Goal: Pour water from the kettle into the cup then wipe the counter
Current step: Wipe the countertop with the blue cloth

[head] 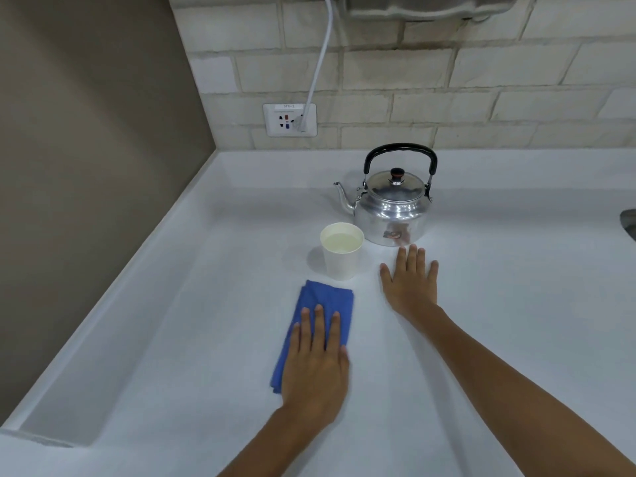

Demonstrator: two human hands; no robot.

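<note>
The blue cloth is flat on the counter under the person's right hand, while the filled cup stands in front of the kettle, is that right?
Not quite. The head view shows the blue cloth under the left hand, not the right. The right hand lies flat on the bare counter. The rest holds: the filled cup stands in front of the kettle.

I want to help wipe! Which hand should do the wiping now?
The left hand. It already lies flat on the blue cloth, just in front of the full cup. The right hand is flat on the bare counter near the kettle, holding nothing.
</note>
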